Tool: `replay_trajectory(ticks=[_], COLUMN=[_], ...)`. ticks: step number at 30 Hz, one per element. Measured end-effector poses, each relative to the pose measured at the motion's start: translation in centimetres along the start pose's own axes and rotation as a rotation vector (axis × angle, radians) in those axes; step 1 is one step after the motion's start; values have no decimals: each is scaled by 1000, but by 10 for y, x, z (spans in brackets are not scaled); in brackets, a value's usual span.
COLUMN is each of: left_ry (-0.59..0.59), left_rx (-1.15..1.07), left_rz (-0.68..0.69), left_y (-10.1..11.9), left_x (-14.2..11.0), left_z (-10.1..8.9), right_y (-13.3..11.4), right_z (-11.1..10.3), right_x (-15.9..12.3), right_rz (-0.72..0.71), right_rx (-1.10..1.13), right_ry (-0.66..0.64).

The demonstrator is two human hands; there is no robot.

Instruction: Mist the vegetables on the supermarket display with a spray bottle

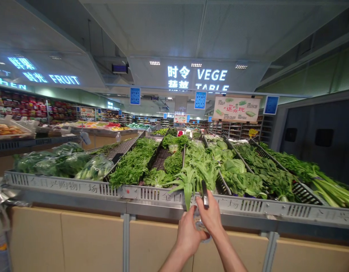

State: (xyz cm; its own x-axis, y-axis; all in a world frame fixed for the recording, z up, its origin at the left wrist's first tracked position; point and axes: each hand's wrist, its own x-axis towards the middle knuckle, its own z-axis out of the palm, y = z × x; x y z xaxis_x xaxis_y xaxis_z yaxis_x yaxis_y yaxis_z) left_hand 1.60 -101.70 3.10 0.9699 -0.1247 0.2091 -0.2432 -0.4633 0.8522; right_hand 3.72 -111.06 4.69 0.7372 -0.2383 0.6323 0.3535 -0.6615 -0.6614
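Observation:
In front of the vegetable stand, my left hand is closed around a clear plastic-like thing, mostly covered by my fingers. My right hand is close against it, gripping a dark, narrow object with a shiny edge that points up; its kind is not clear. Just beyond my hands, long-leafed greens droop over the crate's front edge. One leaf tip hangs down near my left thumb; whether they touch, I cannot tell.
A grey slotted rail runs along the stand's front. Bagged greens lie to the left, with frilly lettuce and cabbage-like heads nearer the middle. Long-stemmed greens stick out at the right. Blue price signs hang above.

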Motion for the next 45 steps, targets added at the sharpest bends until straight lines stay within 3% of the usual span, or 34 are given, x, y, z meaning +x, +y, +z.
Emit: replay_trajectory(ticks=[17,26,39,45], left_ry=[16,16,50,30], left_rx=[10,-2,-4,-7], left_rz=[18,52,106,103], left_y=[-1,9,25,35], left_x=[-2,0,11,17], left_z=[-3,-5,-13,-16], right_y=[-9,-7,-18,-26], right_z=[-5,-4,-13,-20], right_x=[0,4,25,36], right_rz=[23,-40,-89,-15], right_rx=[-22,-32,-5,-75], right_ry=[-28,77,83,47])
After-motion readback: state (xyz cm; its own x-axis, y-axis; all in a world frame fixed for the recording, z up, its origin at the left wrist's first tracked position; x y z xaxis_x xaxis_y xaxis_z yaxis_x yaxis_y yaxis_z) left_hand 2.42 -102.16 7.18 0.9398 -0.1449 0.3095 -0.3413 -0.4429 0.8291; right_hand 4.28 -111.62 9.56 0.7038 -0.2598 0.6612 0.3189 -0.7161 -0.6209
